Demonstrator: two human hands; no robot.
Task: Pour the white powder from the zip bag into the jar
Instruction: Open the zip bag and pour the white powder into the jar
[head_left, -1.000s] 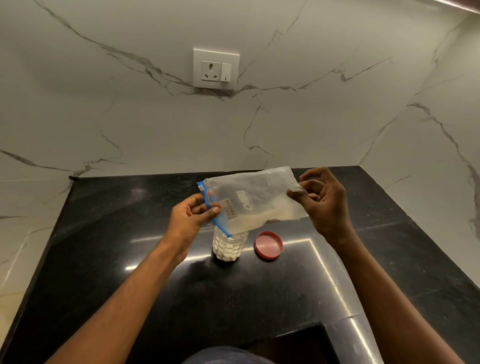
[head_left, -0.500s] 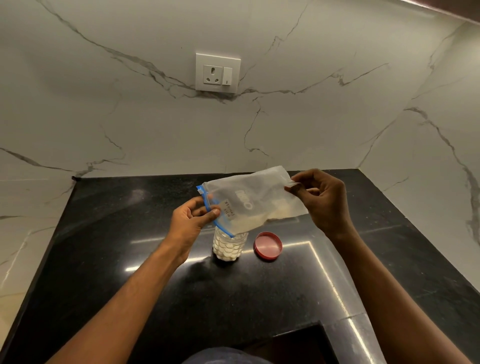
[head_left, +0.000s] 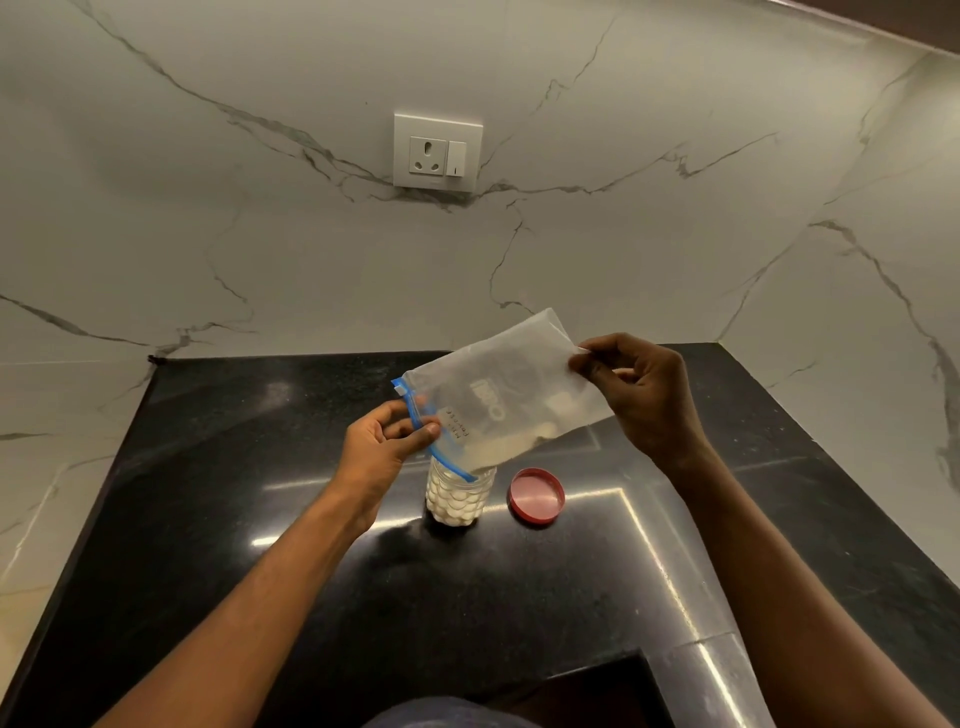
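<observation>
A clear zip bag (head_left: 498, 395) with a blue zip strip is held tilted above a small clear jar (head_left: 457, 496) that stands on the black counter and is white with powder inside. My left hand (head_left: 387, 441) pinches the blue zip end, which hangs lowest, right over the jar's mouth. My right hand (head_left: 641, 397) grips the bag's closed far corner, raised higher. A little white powder lies along the bag's lower edge. The jar's mouth is hidden behind the bag.
The red lid (head_left: 536, 494) lies flat on the counter (head_left: 260, 467) just right of the jar. Marble walls close the back and right sides, with a wall socket (head_left: 437, 151) above. The counter's front edge has a cut-out at the lower right.
My right hand has lifted the bag's closed end higher, so the bag tilts more steeply toward the jar. The left hand stays at the zip end.
</observation>
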